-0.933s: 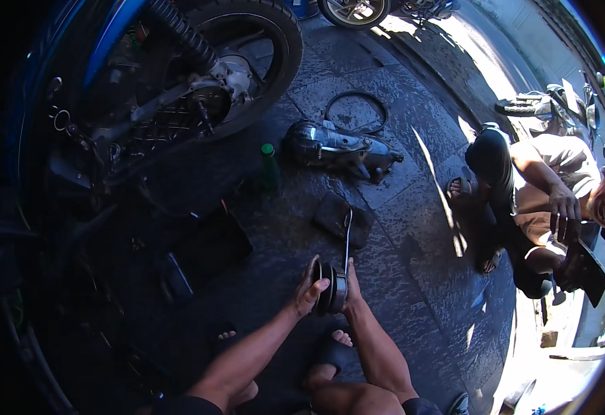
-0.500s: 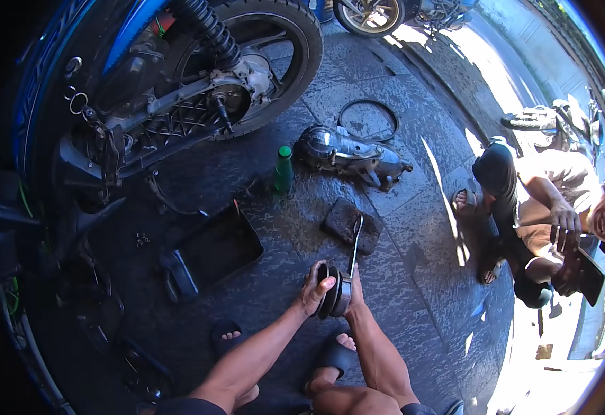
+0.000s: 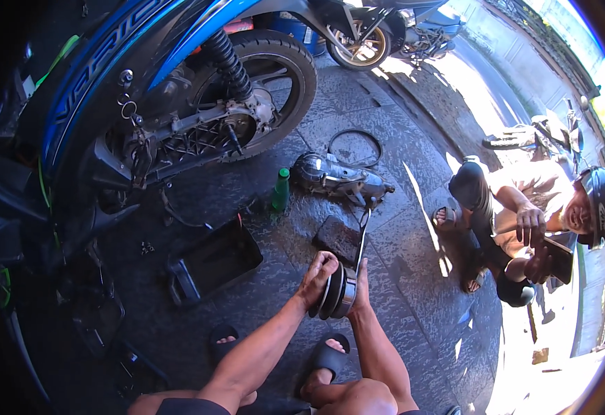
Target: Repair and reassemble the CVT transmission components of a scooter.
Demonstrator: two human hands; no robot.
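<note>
Clock directions taken from the part, 12 toward the top of the view. We note a dark, grooved pulley [image 3: 327, 296] with a bright metal drum on its right side, held up between both hands above the floor, near the knees. Our left hand [image 3: 316, 280] grips its 9 o'clock side, fingers curled over the upper edge; our right hand [image 3: 362, 294] clasps the drum at 3 o'clock, its fingers partly hidden. A slim metal handle [image 3: 365, 235] rises from the drum toward 1 o'clock; we cannot tell how it is fixed. At 12 o'clock we record a dark block [image 3: 337, 236], then a metal casing [image 3: 340, 176] and a belt loop [image 3: 381, 153]. A green bottle [image 3: 281, 191] stands at 11. Between 9 and 10 lies a black tray [image 3: 223, 252]; between 10 and 11, a blue motorbike [image 3: 109, 83]. At 2 o'clock a helmeted person [image 3: 524, 207] crouches, holding a dark flat device [image 3: 558, 261].
</note>
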